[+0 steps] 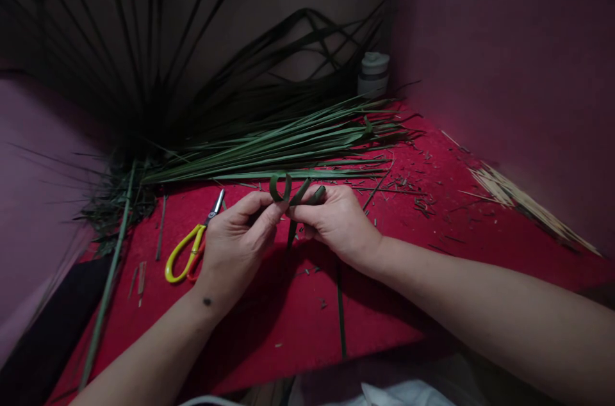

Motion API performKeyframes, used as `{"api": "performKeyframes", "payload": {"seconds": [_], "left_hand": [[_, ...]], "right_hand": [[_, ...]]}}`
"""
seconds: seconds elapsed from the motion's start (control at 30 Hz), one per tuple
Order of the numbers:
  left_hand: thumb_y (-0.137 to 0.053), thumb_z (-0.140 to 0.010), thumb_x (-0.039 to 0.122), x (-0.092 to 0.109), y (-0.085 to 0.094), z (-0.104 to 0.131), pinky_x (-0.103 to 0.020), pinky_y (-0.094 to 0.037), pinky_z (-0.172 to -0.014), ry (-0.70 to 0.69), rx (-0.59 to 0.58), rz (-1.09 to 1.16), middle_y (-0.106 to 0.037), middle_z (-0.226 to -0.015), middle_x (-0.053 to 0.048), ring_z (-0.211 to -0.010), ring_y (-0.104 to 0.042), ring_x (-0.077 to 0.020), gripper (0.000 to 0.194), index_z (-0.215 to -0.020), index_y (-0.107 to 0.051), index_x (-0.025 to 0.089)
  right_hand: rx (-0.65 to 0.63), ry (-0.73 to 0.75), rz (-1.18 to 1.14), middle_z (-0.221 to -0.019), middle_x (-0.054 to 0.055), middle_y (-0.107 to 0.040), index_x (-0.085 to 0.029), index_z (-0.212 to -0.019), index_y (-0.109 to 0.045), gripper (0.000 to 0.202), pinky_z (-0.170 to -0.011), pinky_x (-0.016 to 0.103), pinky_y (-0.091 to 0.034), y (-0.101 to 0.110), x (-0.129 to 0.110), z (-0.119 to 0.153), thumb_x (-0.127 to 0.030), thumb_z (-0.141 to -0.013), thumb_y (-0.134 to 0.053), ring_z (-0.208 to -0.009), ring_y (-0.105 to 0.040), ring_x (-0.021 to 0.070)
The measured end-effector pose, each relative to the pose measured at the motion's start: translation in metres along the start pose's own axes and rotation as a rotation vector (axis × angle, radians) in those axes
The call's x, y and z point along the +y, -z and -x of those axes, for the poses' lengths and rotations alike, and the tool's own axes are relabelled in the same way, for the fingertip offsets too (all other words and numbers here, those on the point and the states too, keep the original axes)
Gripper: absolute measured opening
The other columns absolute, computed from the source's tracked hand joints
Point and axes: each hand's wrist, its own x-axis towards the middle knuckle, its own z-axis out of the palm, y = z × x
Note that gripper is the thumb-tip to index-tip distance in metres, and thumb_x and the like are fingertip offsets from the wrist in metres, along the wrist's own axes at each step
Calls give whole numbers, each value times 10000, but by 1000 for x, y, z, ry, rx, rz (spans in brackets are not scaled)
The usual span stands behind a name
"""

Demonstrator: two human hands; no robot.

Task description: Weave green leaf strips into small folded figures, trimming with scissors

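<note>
A red-covered table [384,323] fills the corner of a dim room, between a purplish wall [494,47] on the right and a paler mauve surface [38,214] on the left. Long, dark fronds [158,66] fan up from the table's far left, and a bundle of green leaf strips [269,146] lies across the back, its tips pointing toward a lidded white-and-gray container [373,76]. Dark clippings [420,204] litter the red surface, and a sheaf of pale, thin sticks [533,201] lies along its right side. Yellow-handled scissors [185,255] rest just beside the left hand [240,243], blades pointing away from the person, near a long green stalk [115,265] that slants down the table's left side

At center, both forearms reach in from the lower corners and the hands nearly meet above the table. The left thumb and forefinger pinch the base of a looped green leaf strip [280,187], its curl standing upright over the fingertips. The right hand [339,220], fingers bent inward, grips folded leaf ends beside the loop; whether these belong to the same strip is hard to tell in the low light
</note>
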Motion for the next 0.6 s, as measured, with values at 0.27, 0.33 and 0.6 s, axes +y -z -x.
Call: {"api": "performKeyframes", "payload": {"seconds": [0.27,0.33,0.6], "left_hand": [[-597,-779,213,7,-3,-1,-163,-241,-313,255,-49,464,-352,-483,94,-330,-226,-33,168,-683,-460,188],[-585,-786,208,7,-2,-1,-163,-255,-308,271,-61,496,-369,-483,92,-314,-225,-25,199,-655,-440,178],[-506,-801,167,5,4,-5,-145,-286,-260,468,-131,636,-397,-438,65,-276,-226,-20,225,-580,-467,150]], "right_hand": [[71,151,103,-479,-74,-452,-155,-536,-507,175,-485,216,-320,-2,-1,0,-156,-659,-632,-461,-397,58],[92,214,150,-499,-70,-449,-157,-537,-504,175,-501,217,-322,-2,-1,0,-137,-656,-630,-482,-394,61],[100,402,273,-558,-49,-439,-163,-542,-501,203,-532,227,-323,1,2,1,-163,-709,-617,-540,-406,78]]}}
